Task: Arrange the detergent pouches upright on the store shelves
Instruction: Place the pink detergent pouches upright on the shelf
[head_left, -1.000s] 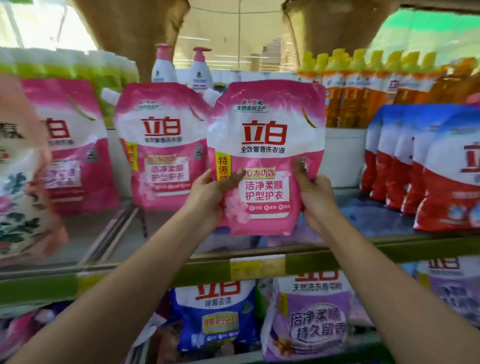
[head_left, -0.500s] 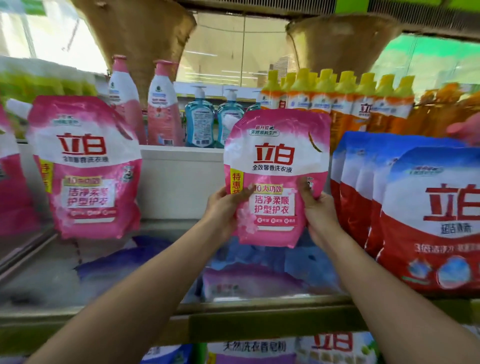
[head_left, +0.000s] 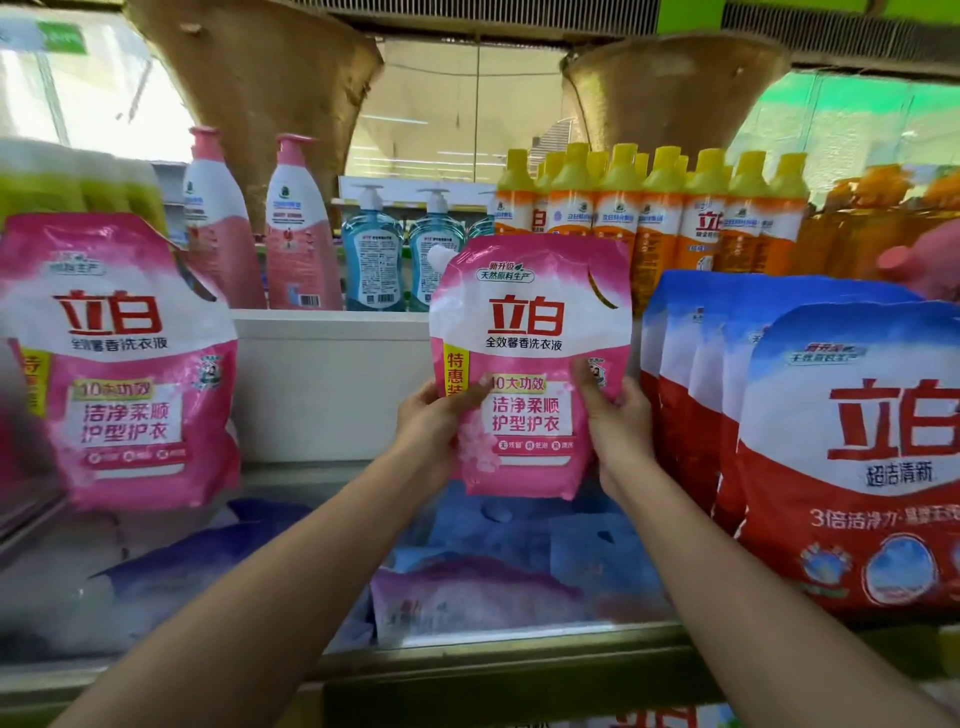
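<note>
I am holding the pink pouch (head_left: 530, 364) upright, left hand (head_left: 431, 421) and right hand (head_left: 618, 421) fingers pinching its sides, aiming to seat its base flat beside the red pouches (head_left: 852, 457).

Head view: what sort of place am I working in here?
Most likely a shop's laundry and cleaning aisle. Rows of identical red pouches stand facing out on a metal shelf, with matching orange bottles lined up behind. Both hands hold a pink pouch upright over the shelf.
</note>
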